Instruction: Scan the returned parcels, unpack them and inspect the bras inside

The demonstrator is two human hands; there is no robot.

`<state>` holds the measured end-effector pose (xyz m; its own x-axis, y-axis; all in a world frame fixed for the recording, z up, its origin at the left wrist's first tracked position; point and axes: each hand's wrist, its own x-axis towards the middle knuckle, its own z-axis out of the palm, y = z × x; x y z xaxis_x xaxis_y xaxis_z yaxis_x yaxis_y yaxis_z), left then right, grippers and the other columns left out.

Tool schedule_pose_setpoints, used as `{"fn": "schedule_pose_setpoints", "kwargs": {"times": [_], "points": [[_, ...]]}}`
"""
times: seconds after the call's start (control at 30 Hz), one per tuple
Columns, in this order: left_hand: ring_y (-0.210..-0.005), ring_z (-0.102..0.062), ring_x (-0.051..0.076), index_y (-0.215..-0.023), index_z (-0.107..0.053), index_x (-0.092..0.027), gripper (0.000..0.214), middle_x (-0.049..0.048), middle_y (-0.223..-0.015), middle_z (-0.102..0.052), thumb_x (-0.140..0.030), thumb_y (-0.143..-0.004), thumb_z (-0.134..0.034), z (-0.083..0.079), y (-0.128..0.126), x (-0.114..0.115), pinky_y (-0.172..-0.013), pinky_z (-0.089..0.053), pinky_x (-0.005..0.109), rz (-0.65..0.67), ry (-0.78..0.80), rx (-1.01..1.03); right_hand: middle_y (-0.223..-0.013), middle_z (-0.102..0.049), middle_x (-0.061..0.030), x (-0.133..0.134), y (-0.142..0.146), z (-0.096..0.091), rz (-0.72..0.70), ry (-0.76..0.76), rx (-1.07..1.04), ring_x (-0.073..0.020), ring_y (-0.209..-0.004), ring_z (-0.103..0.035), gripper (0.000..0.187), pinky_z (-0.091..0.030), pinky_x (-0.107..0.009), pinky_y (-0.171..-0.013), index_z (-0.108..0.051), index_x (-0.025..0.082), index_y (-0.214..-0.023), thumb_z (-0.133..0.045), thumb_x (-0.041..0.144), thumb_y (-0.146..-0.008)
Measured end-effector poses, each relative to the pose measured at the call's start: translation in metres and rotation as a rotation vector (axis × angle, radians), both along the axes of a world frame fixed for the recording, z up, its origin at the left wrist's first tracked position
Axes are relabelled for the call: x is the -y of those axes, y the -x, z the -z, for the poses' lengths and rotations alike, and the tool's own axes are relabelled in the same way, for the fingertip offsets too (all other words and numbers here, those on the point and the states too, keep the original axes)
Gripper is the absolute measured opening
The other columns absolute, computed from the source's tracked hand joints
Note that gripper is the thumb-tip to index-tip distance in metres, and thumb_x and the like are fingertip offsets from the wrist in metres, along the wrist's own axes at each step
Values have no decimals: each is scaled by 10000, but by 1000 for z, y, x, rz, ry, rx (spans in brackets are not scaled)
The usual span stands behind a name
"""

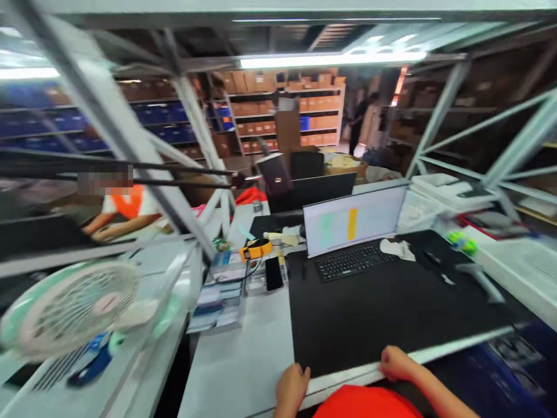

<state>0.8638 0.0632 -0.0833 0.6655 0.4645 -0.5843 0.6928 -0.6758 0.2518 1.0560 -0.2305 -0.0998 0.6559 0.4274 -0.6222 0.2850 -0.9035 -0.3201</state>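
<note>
My left hand (293, 384) is closed at the front edge of the desk, by the near left corner of the black desk mat (369, 325). My right hand (397, 363) is also closed, its knuckles over the mat's front edge. Whether anything is inside either hand is hidden. Beyond them on the mat are a black keyboard (350, 264) and a lit monitor (357, 220). A grey handheld scanner (481, 281) lies to the right, beside a crumpled white tissue (395, 249). Left of the mat, a phone (274, 274) rests near a yellow strap-like item (256, 250).
A fan (82, 310) stands on the left table behind a slanted metal post. Clear trays of papers (220, 305) sit at the desk's left; a white crate (517, 267) borders its right side. A person in an orange vest (128, 200) sits at left. Shelves of boxes (322, 104) stand behind.
</note>
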Motion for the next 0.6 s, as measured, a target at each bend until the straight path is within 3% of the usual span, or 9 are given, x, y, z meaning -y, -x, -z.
{"fn": "schedule_pose_setpoints", "kwargs": {"times": [0.07, 0.13, 0.23, 0.33, 0.47, 0.6], "points": [[-1039, -708, 254, -1002, -707, -199, 389, 117, -1058, -766, -412, -991, -382, -8, -19, 12, -807, -477, 316, 76, -23, 21, -701, -691, -11, 24, -13, 4, 71, -45, 30, -147, -730, -672, 160, -505, -256, -720, -693, 164, -690, -666, 189, -845], [-1020, -707, 239, -960, -700, -212, 324, 90, -1038, -767, -396, -979, -435, -15, -40, 26, -779, -457, 291, 112, -31, 68, -768, -727, -31, 49, -39, 1, 121, -93, 118, -171, -814, -695, 142, -479, -243, -740, -729, 182, -712, -628, 144, -806], [-940, -706, 204, -900, -682, -214, 259, 57, -952, -763, -345, -975, -472, -24, -73, 46, -737, -427, 261, 116, -23, 142, -897, -750, -48, 94, -89, -11, 173, -131, 257, -184, -890, -706, 232, -485, -249, -784, -762, 193, -952, -572, 158, -824], [-864, -690, 167, -869, -662, -208, 257, 33, -899, -747, -303, -987, -454, -24, -111, 65, -720, -417, 240, 113, 18, 195, -1115, -721, -111, 140, -152, -24, 228, -122, 407, -221, -1055, -688, 399, -490, -294, -909, -691, 171, -1206, -560, 165, -830], [-811, -673, 148, -804, -634, -203, 291, 16, -839, -723, -274, -991, -422, -4, -161, 99, -709, -427, 220, 71, 78, 267, -1303, -607, -217, 189, -260, -36, 256, -52, 590, -298, -1170, -644, 557, -476, -388, -997, -572, 106, -1369, -578, 161, -815], [-748, -683, 135, -798, -641, -224, 329, -19, -785, -724, -256, -1000, -384, 33, -209, 159, -671, -461, 207, -80, 170, 250, -1333, -584, -202, 213, -374, -35, 164, -9, 719, -294, -1186, -631, 551, -477, -381, -1012, -555, 130, -1384, -574, 182, -836]]}}
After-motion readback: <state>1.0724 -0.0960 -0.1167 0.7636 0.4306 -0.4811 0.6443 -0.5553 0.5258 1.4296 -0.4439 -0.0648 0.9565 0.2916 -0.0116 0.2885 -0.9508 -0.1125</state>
